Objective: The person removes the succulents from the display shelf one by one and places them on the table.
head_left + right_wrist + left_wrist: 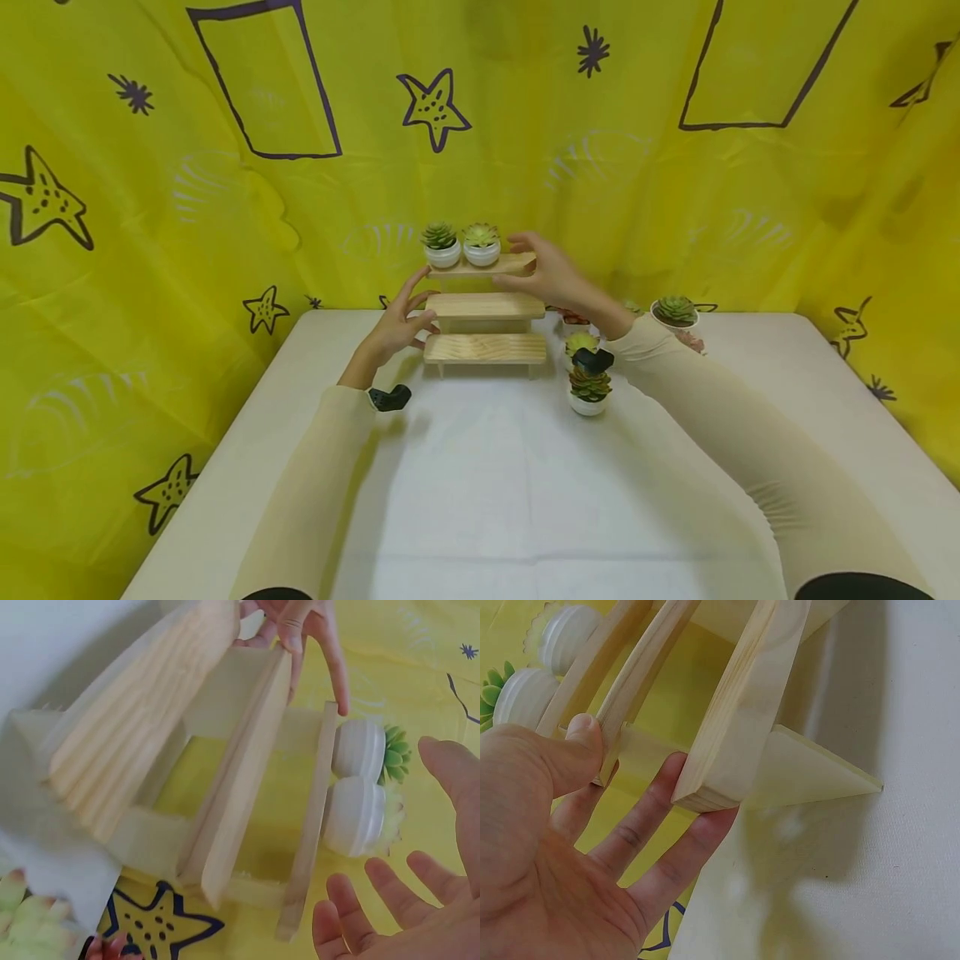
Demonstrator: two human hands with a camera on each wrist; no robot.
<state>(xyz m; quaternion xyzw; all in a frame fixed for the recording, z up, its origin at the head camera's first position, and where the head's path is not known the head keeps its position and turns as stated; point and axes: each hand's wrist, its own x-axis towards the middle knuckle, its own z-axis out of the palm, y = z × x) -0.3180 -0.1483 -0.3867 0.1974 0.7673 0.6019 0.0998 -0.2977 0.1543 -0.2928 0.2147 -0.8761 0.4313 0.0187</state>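
Note:
A three-tier wooden stand (486,306) is at the back of the table. On its top tier, a dark green succulent (439,235) in a white pot is side by side with a pale yellow-green succulent (482,243) in a similar pot. My left hand (395,327) touches the stand's left end with spread fingers. In the left wrist view its thumb (585,739) rests against the middle tier and two fingers meet the lowest tier. My right hand (551,271) hovers by the top tier's right end, fingers apart, holding nothing; in the right wrist view its palm (420,930) shows bare.
Right of the stand are several potted succulents, including an orange-green one (588,390) in front and a green one (675,312) farther right, some partly hidden by my right arm. A white cloth (480,500) covers the table. A yellow patterned curtain (517,125) hangs close behind the stand.

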